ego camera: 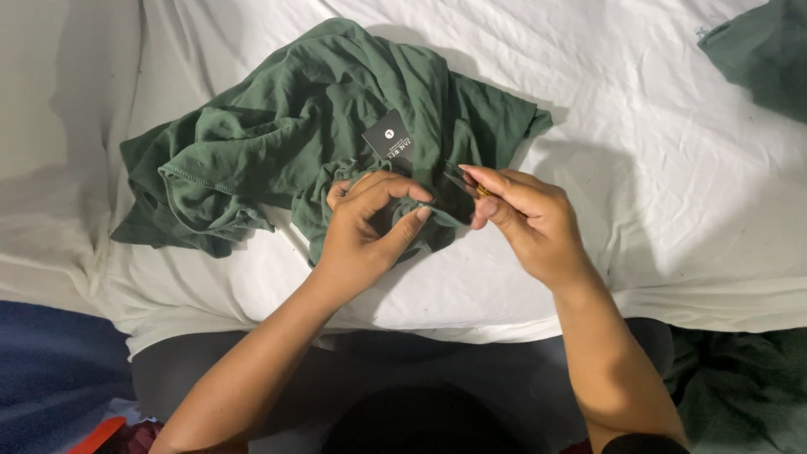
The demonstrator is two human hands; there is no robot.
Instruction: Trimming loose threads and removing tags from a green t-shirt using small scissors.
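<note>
From the head camera, a dark green garment (303,134) is lying crumpled on a white sheet (656,168), its bulk spread toward the upper left and one edge drawn in toward the person. A small black label (388,136) with pale print is showing on the cloth just above the hands.

The left hand (366,231) is clenching a bunched fold of the green fabric, fingers curled over the top and thumb pressing from the near side, so the cloth is being held taut between them. The right hand (521,220) is pinching a thin tool (467,184) between thumb and forefinger; a yellowish bit shows at the fingers and a slim dark tip is pointing left into the fold, just beside the left fingertips. Whether it is a needle, a seam ripper or small snips is too small to tell.

As a judgement, the work at the fabric is only getting going or is midway: the tip is meeting the cloth, no loose thread or cut piece is showing, and the label is remaining attached. Most of the garment is lying unhandled.

More green cloth (761,50) is lying at the upper right corner, and a dark pile (740,387) at the lower right. A blue blanket (50,370) is sitting at the lower left.
</note>
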